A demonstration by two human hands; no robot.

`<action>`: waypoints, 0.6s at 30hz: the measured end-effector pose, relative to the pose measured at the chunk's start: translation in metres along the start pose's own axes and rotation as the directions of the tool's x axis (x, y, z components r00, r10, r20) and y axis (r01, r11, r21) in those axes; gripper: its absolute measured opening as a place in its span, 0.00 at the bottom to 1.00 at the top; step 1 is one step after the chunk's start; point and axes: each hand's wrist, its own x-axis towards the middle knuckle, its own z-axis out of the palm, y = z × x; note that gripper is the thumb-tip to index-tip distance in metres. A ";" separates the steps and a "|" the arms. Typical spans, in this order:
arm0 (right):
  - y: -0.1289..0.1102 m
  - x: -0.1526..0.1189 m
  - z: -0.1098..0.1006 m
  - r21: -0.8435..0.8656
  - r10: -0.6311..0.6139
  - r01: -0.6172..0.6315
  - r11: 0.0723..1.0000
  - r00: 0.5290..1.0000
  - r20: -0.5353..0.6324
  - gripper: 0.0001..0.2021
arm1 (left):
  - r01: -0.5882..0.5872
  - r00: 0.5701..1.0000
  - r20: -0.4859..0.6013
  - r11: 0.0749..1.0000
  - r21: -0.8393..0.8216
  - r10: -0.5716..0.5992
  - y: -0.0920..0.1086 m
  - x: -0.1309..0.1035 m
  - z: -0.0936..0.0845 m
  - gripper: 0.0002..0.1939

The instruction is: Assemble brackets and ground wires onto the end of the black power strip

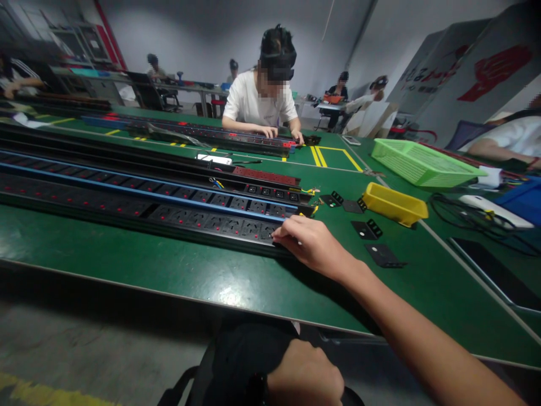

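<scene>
Low and closest to us, our left hand [307,371] hangs near the tabletop [177,265] edge, knuckles up and fingers hidden, so we can't tell whether it's clenched or grasping, while our right hand [307,241] pinches its fingertips together at the near-right end of the black socket strip [214,222], lying lengthwise before us. We'd call this close fingertip work at the last socket, whatever's pinched too small to tell, and the next move calls for fine, steady placement there.
</scene>
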 end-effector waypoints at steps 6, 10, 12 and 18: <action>-0.002 -0.001 -0.003 0.113 0.030 -0.026 0.993 0.999 -0.031 0.06 | 0.066 0.993 0.082 0.983 0.174 -0.081 0.017 -0.009 -0.023 0.19; 0.003 0.004 -0.010 0.489 0.303 -0.188 0.852 0.938 -0.168 0.07 | 0.059 0.997 0.033 0.980 0.190 -0.067 0.012 -0.007 -0.015 0.20; 0.014 0.006 -0.016 0.690 0.523 -0.229 0.687 0.814 -0.251 0.12 | 0.074 0.996 0.032 0.978 0.196 -0.082 0.012 -0.007 -0.013 0.19; 0.066 0.002 -0.035 0.984 0.950 -0.087 0.155 0.286 -0.124 0.12 | 0.100 0.994 -0.055 0.964 0.246 -0.089 0.018 -0.012 -0.013 0.18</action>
